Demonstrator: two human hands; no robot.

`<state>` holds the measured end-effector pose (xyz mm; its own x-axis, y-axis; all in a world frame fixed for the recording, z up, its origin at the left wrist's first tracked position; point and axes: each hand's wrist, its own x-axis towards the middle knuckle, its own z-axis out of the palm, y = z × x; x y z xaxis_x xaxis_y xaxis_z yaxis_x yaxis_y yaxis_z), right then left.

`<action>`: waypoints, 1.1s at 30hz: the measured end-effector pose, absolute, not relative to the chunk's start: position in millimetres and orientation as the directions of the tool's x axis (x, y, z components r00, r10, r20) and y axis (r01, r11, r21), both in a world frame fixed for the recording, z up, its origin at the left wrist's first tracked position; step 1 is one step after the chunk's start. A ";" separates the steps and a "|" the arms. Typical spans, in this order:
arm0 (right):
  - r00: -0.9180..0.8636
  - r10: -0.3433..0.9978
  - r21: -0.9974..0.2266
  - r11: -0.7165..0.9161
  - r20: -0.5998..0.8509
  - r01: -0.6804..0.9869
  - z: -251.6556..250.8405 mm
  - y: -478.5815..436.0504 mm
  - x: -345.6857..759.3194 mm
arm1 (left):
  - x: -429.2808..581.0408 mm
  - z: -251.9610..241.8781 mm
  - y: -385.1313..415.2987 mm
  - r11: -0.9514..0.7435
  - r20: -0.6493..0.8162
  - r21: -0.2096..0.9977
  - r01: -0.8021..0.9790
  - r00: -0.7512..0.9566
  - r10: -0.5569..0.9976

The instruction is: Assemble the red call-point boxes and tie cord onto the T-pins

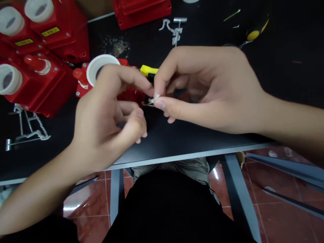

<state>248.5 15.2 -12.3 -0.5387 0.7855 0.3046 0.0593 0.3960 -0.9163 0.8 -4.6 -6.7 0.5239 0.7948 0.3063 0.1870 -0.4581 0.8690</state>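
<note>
1. The right hand (215,91) is closed in a fingertip pinch, thumb against index finger, on a small, whitish, crumpled scrap (153,100); its exact material is too small to tell.
2. The left hand (98,111) is partly open, its thumb well apart from its index finger. That index fingertip reaches the pinch, but whether it touches the scrap I cannot tell. I see nothing held in this hand.
3. The scrap sits between the two hands, over the black tabletop with a pale grey edge (177,140).
4. Partly hidden behind the left hand is a red, box-shaped housing with a white round collar (82,90); a yellow-and-black handle (148,71) shows just beside it, between the hands.
5. More red, angular housings with white collars and yellow labels (57,89) cluster at the left.
6. Near them lie thin, silvery metal rods wound with white strip (27,135).
7. Beyond the right hand lies a silvery T-shaped metal piece (180,20) with similar white strip about its stem; pale crumbs (117,46) are scattered farther left.
</note>
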 end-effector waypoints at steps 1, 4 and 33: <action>-0.556 0.791 -0.941 0.335 0.256 0.042 -12.9 18.0 250.0 | 1.0 -5.9 -5.6 -0.391 0.226 0.894 0.218 0.534 0.815; -0.622 0.760 -0.973 0.231 0.190 -0.015 -14.5 25.5 253.1 | 3.4 -1.7 -9.0 -0.294 0.123 0.919 0.264 0.516 0.848; -0.627 0.773 -0.905 0.192 -0.100 0.380 16.5 22.1 248.1 | 4.5 17.5 -17.8 -0.443 0.143 0.643 0.625 0.469 0.871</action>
